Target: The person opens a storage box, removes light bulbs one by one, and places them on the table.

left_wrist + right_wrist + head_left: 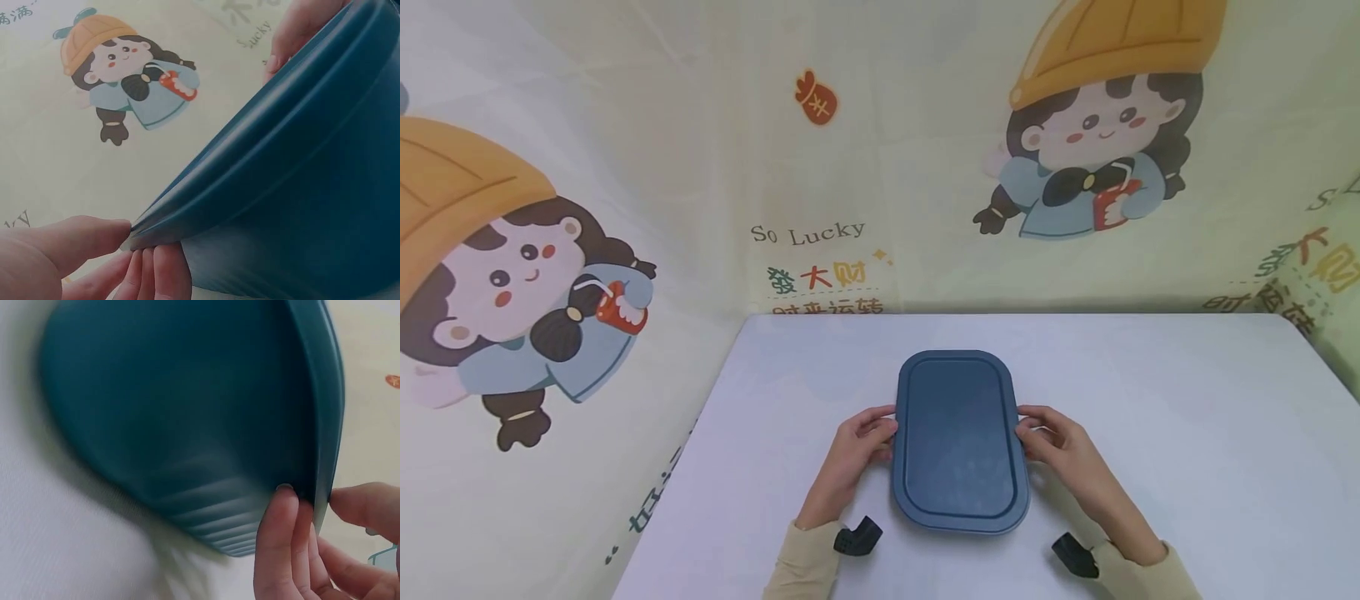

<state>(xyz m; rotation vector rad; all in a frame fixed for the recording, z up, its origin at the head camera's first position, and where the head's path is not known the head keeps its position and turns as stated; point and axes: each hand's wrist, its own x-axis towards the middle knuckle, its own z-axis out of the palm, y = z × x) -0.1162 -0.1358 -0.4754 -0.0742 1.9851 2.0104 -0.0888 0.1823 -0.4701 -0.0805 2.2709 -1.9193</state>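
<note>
A dark blue rectangular box with rounded corners and a fitted lid (959,442) stands near the front middle of the white table, its long side pointing away from me. My left hand (854,452) pinches the rim on the left, thumb at the top edge and fingers beneath, as the left wrist view shows close up at the box wall (300,231). Across from it, my right hand (1062,446) pinches the right rim the same way. In the right wrist view the fingers lie under the overhanging rim, against the ribbed side wall (206,506).
The white table (1172,400) runs up to a printed cloth backdrop (940,158) with cartoon figures and lettering, which also hangs along the left. A black wrist device (859,537) sits at the left cuff, another black device (1075,556) at the right.
</note>
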